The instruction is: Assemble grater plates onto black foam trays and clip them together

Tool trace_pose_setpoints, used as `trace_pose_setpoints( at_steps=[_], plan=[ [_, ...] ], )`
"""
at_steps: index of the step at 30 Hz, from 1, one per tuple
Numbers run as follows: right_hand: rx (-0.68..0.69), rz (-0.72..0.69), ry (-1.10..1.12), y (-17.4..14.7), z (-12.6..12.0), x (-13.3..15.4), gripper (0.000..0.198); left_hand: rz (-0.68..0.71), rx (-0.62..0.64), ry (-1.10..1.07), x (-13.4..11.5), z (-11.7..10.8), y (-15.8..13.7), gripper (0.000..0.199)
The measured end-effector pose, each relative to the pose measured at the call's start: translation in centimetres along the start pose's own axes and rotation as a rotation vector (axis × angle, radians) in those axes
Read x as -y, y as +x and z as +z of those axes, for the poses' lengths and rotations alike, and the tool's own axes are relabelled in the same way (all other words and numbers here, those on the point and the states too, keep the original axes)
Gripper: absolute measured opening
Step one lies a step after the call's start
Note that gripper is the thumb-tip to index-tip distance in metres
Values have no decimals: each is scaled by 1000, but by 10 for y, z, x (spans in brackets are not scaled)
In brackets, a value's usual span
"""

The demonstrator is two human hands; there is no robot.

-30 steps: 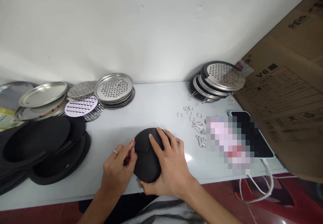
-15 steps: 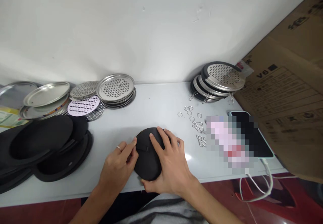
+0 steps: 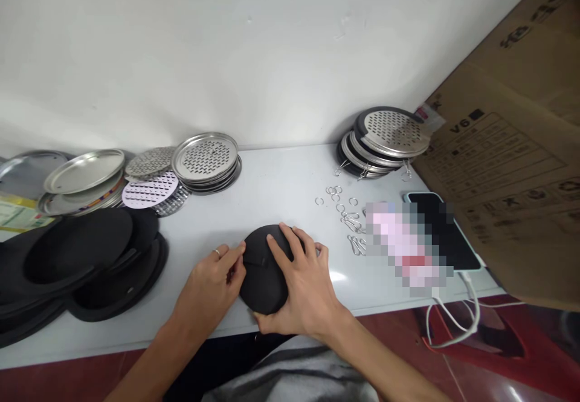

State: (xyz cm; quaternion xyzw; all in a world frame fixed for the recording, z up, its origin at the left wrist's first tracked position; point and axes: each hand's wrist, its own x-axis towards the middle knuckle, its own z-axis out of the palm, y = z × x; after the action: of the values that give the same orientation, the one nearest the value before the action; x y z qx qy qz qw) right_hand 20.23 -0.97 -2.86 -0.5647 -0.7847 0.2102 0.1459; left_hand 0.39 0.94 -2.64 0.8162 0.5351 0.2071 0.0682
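Note:
A round black case point(image 3: 263, 281) with a small tab on its face is between my two hands, close to the table's front edge. My left hand point(image 3: 217, 278), wearing a ring, pinches the left rim of the case near that tab. Across its right side lies my right hand point(image 3: 303, 281), fingers over the top and thumb around the near edge. What is inside the case, if anything, is hidden. Loose key rings point(image 3: 336, 193) and small metal clips point(image 3: 353, 223) lie to the right of my hands.
Black round cases point(image 3: 77, 251) pile up at the left. Behind them stand metal lids point(image 3: 86, 169) and perforated grater discs point(image 3: 206, 159). A stack of assembled pieces point(image 3: 392, 133) sits back right, beside a cardboard box point(image 3: 489, 166). A phone point(image 3: 444, 233) with a white cable point(image 3: 473, 311) lies right.
The whole view has shifted slightly, with the right-hand things now a little further left. Both hands keep nearly the same hold on the black case.

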Motion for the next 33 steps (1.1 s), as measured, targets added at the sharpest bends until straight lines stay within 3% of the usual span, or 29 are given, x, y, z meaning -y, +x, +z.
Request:
trace_pose_setpoints(
  at_steps=[7,11,26,33],
  plan=[
    [-11,1,-8,1,-3,2,117,-1,125,5,3,-9,7,32],
    [-29,1,-6,0,-2,2,117,-10,75,45,1,-6,3,32],
    [-83,2,-41,-4,1,5,121,-98,12,-122,0,-7,2,28],
    [-94,15,-46,-5,3,6,121,-88,-73,-134,2,4,-10,29]
  ],
)
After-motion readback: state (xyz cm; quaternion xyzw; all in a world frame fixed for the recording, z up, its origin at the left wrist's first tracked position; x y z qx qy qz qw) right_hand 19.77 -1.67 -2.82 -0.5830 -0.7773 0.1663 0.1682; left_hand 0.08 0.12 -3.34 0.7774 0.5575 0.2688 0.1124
